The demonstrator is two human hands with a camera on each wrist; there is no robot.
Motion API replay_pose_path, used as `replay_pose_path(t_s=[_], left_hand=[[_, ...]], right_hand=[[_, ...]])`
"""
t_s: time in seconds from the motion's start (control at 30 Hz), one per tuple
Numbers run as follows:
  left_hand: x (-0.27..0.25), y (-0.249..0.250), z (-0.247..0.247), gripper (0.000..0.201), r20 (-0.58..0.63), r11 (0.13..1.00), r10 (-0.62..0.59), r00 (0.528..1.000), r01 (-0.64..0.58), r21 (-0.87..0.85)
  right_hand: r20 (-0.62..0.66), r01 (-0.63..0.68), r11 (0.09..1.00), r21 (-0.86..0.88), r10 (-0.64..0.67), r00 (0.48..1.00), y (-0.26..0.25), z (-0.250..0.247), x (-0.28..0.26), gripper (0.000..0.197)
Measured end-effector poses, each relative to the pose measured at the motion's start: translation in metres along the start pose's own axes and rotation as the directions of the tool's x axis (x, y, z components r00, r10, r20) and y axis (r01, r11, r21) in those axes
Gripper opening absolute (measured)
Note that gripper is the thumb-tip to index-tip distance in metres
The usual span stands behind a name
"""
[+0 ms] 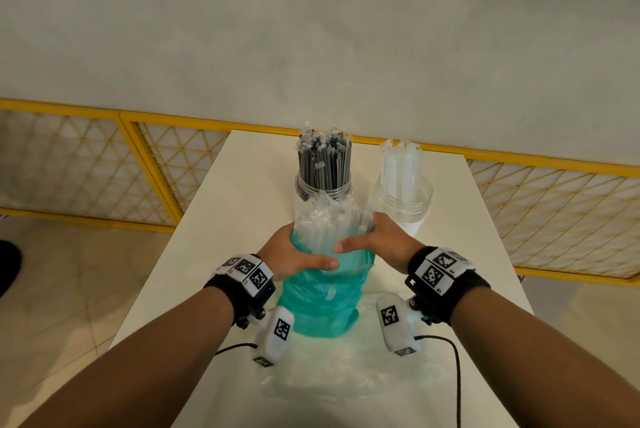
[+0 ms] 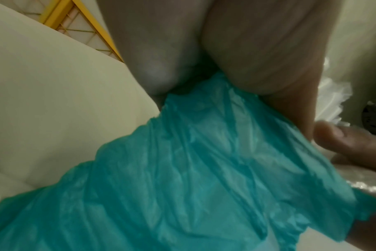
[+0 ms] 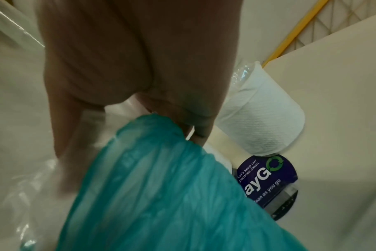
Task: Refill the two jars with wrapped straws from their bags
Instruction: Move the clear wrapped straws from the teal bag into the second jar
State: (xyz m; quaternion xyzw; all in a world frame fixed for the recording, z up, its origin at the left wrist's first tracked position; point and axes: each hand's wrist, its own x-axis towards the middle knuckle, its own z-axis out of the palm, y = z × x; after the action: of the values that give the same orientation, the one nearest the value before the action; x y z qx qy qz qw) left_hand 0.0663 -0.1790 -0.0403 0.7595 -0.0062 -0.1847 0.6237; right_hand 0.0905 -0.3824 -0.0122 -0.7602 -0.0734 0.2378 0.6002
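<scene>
A teal plastic bag point(image 1: 320, 299) stands upright in the middle of the white table point(image 1: 214, 240), with a bundle of clear wrapped straws point(image 1: 330, 219) sticking out of its top. My left hand point(image 1: 294, 254) grips the bag's left side and my right hand point(image 1: 374, 240) wraps round the bundle from the right. Behind the bag, a clear jar point(image 1: 323, 185) is packed with black wrapped straws point(image 1: 323, 160). To its right a second clear jar point(image 1: 401, 199) holds a few white wrapped straws point(image 1: 400, 164). The wrist views show the teal bag point(image 2: 204, 178) point(image 3: 161, 195) under each palm.
An empty clear plastic bag point(image 1: 346, 379) lies flat on the table's near end. A white paper roll point(image 3: 264, 115) and a dark blue labelled container point(image 3: 268, 183) show in the right wrist view. A yellow lattice fence point(image 1: 86, 164) runs behind the table.
</scene>
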Motion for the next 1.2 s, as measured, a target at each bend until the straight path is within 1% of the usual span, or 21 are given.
replay_pose_path(t_s=[0.07,0.13,0.17,0.27,0.33,0.4,0.5,0.53,0.6,0.67,0.83,0.93,1.07,1.2], left_hand=[[0.0,-0.001,-0.001,0.075,-0.019,1.0,0.006,1.0,-0.006,0.0],[0.003,-0.002,-0.001,0.077,-0.069,1.0,0.006,0.998,-0.007,-0.011],[0.005,-0.002,-0.001,0.079,-0.092,1.0,0.003,0.996,-0.004,-0.015],[0.012,-0.002,0.003,0.087,-0.125,1.0,-0.005,0.992,0.006,0.005],[0.015,0.0,0.006,0.085,-0.135,1.0,-0.002,0.991,0.005,0.017],[0.018,0.002,0.011,0.079,-0.143,1.0,0.003,0.99,-0.004,-0.003],[0.023,0.009,0.018,0.071,-0.145,0.998,0.007,0.989,-0.016,-0.062],[0.025,0.012,0.021,0.072,-0.141,0.997,0.012,0.99,-0.021,-0.068],[0.031,0.014,0.026,0.081,-0.125,0.998,0.013,0.992,-0.021,-0.057],[0.035,0.013,0.029,0.088,-0.111,0.999,0.014,0.994,-0.018,-0.034],[0.041,0.01,0.028,0.088,-0.12,1.0,-0.004,0.993,0.004,0.0],[0.046,0.014,0.027,0.086,-0.125,1.0,0.002,0.992,0.002,0.032],[0.051,0.017,0.025,0.085,-0.135,0.996,-0.002,0.991,0.014,0.087],[0.054,0.015,0.023,0.086,-0.142,0.997,-0.012,0.99,0.023,0.076]], right_hand=[[0.006,0.022,1.0,-0.005,-0.022,1.0,-0.004,0.0,-0.002,0.053],[-0.061,0.067,0.997,0.032,-0.065,0.996,-0.01,-0.003,-0.005,0.047],[-0.12,0.101,0.994,0.049,-0.094,0.988,-0.016,-0.005,-0.005,0.042],[-0.291,0.22,0.974,0.052,-0.196,0.936,-0.037,-0.014,-0.005,0.034],[-0.352,0.272,0.962,0.024,-0.247,0.903,-0.053,-0.022,-0.006,0.032],[-0.371,0.317,0.948,-0.008,-0.297,0.88,-0.068,-0.031,-0.007,0.03],[-0.373,0.351,0.936,-0.016,-0.332,0.866,-0.079,-0.043,-0.007,0.025],[-0.373,0.345,0.939,-0.015,-0.325,0.869,-0.078,-0.046,-0.007,0.025],[-0.373,0.314,0.949,-0.024,-0.3,0.878,-0.073,-0.048,-0.006,0.029],[-0.392,0.316,0.948,-0.034,-0.303,0.869,-0.069,-0.049,-0.007,0.032],[-0.511,0.422,0.907,0.003,-0.361,0.78,-0.093,-0.069,-0.009,0.029],[-0.506,0.49,0.872,-0.012,-0.428,0.749,-0.115,-0.083,-0.01,0.019],[-0.518,0.559,0.827,-0.055,-0.503,0.692,-0.14,-0.104,-0.017,0.02],[-0.51,0.572,0.804,-0.162,-0.564,0.649,-0.155,-0.126,-0.021,0.024]])
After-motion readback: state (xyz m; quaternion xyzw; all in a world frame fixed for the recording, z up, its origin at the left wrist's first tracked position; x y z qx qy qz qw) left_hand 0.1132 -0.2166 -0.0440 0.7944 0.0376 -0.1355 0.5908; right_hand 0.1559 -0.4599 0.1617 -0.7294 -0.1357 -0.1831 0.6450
